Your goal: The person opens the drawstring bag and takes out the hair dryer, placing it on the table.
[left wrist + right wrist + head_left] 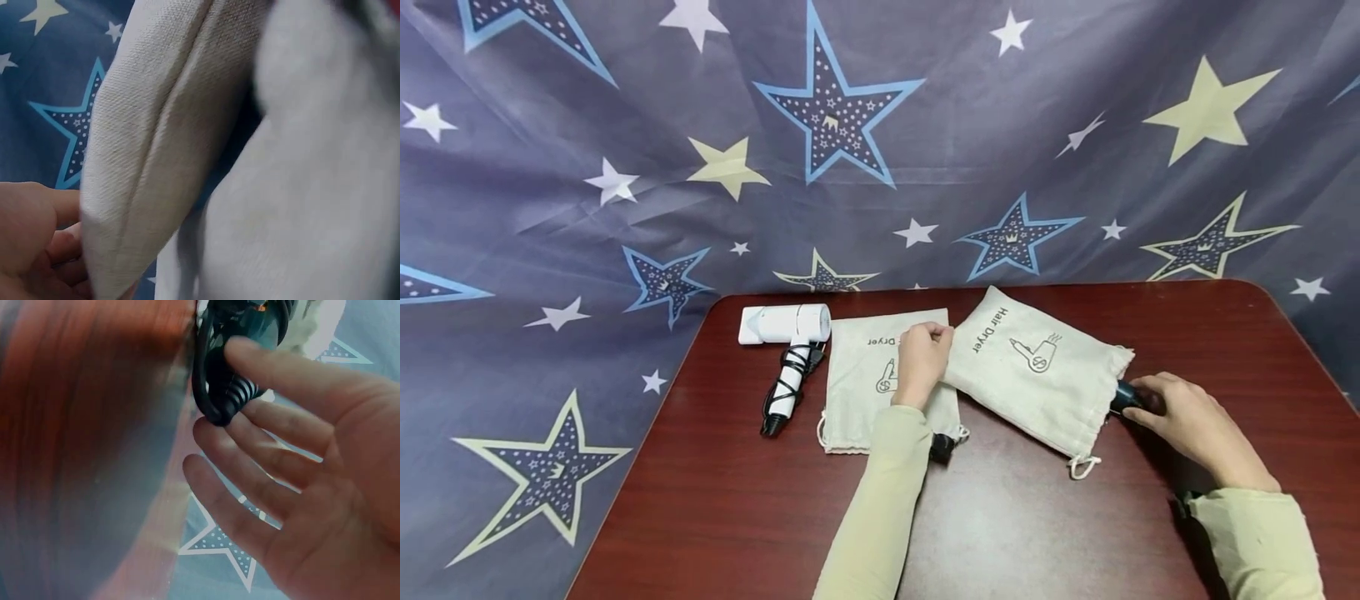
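My left hand (922, 357) pinches the bottom corner of a cream drawstring bag (1000, 354) printed "Hair Dryer". Close up in the left wrist view, the bag's seamed edge (150, 150) rises from beside the fingers. A dark hair dryer (1124, 398) pokes its handle end out of this bag's mouth; the rest is hidden inside. My right hand (1195, 421) holds that handle end, thumb on one side and fingers on the other. In the right wrist view a black cord (203, 375) loops along the handle.
Under my left forearm lies a second printed bag (853, 400), a black end (942, 448) showing at its mouth. To its left is a white hair dryer (786, 325) with its black cord wound round the handle. A star-patterned cloth (865, 225) hangs behind the reddish-brown table (730, 517).
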`<state>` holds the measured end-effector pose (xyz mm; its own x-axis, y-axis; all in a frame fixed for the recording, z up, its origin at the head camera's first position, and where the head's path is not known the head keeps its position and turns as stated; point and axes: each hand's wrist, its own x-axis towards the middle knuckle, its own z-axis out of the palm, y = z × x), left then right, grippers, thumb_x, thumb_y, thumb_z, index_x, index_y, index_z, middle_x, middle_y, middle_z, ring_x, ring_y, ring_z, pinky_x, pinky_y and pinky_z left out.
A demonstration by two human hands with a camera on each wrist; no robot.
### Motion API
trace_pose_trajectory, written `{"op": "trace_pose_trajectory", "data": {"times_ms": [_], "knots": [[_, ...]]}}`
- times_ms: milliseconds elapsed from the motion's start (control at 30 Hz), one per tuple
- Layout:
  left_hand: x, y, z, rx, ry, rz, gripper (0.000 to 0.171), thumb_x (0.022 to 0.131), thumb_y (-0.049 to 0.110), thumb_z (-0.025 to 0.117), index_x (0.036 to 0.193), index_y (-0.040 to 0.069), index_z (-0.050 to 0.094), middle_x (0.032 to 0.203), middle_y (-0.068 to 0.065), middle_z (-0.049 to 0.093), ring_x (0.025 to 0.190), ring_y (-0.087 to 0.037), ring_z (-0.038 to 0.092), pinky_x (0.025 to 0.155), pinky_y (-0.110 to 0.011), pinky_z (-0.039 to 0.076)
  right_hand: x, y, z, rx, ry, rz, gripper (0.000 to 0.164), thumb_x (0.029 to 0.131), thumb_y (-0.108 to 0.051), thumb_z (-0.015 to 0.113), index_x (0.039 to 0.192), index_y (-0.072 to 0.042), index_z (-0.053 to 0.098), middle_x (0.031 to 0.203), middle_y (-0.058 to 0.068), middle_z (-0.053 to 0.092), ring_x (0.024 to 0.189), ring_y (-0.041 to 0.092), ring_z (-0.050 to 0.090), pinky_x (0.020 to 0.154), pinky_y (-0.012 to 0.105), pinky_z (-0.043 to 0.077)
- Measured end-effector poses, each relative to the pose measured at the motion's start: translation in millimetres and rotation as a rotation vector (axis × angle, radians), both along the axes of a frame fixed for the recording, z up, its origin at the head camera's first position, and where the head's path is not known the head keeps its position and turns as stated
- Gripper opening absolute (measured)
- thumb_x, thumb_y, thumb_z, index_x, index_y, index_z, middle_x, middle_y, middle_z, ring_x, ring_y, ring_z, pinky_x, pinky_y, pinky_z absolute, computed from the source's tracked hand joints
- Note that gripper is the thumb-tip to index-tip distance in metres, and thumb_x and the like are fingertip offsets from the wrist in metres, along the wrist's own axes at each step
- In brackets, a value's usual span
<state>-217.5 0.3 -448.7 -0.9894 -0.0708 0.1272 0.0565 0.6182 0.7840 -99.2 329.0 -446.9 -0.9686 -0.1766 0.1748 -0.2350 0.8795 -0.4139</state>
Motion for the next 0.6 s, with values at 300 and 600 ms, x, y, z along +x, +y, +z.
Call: {"op": "trace_pose_trajectory", "data": {"times_ms": [300, 600], "knots": [[2.1, 6.6, -3.8, 0.023, -0.042, 0.002, 0.021, 0.095, 0.026, 0.066, 0.094, 0.009, 0.078, 0.082, -0.002, 0.073, 0.074, -0.015, 0.066, 0.077, -0.031, 0.054, -4.5, -13.5, -2.0, 0.004, 0.006, -0.010, 0.045, 0.084, -0.019, 0.078, 0.118, 0.007, 0.064, 0.110, 0.025, 0.063, 0.099, 0.045, 0.062, 0.079, 0.063, 0.048], [-0.1, 5.1, -6.7, 0.037, 0.011, -0.001, 0.015, 0.092, 0.019, 0.067, 0.089, 0.010, 0.078, 0.079, -0.001, 0.073, 0.073, -0.014, 0.066, 0.076, -0.028, 0.054, -1.9, -9.1, -0.6, 0.017, 0.011, -0.017, 0.037, 0.087, -0.018, 0.075, 0.115, 0.004, 0.065, 0.113, 0.025, 0.064, 0.103, 0.048, 0.061, 0.077, 0.065, 0.047]]}}
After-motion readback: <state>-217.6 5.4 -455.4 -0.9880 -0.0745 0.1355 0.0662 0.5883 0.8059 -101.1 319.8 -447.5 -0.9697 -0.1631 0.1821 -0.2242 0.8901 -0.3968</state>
